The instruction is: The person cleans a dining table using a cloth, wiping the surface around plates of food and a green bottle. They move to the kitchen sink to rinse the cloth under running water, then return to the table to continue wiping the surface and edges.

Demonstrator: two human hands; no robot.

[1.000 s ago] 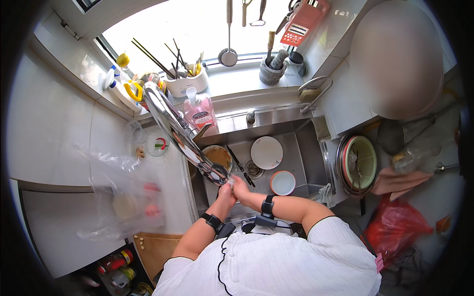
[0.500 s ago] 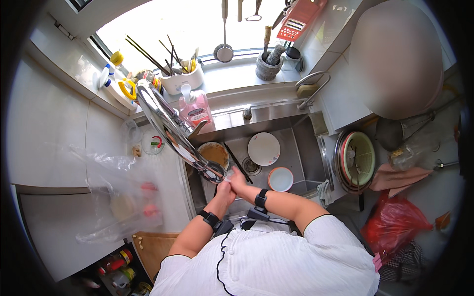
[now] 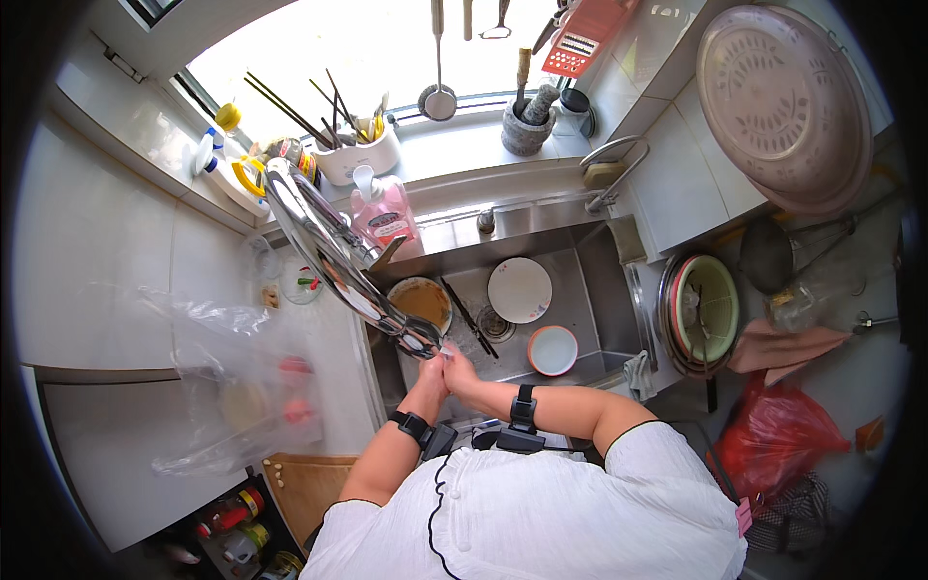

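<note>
My left hand [image 3: 427,378] and my right hand [image 3: 460,375] are pressed against each other at the near left of the steel sink [image 3: 607,290]. They meet right under the mouth of the chrome faucet [image 3: 360,282], where a whitish blur looks like running water. Their fingers overlap and are too small to make out, and I see no object between them. Just beyond lies a bowl of brownish liquid [image 3: 425,302], partly behind the faucet. Dark chopsticks [image 3: 468,316] lie beside it. To the right are a white plate [image 3: 520,290] and an orange-rimmed white bowl [image 3: 553,350].
A pink soap bottle [image 3: 387,215] stands behind the faucet. Stacked basins and a green colander [image 3: 706,307] stand right of the sink. A clear plastic bag [image 3: 227,387] is at the left. A stone mortar [image 3: 525,135] sits on the sill.
My right hand has drawn back slightly toward me and its fingers, stretched forward before, now fold against my left hand. The bowls and plate have stayed put.
</note>
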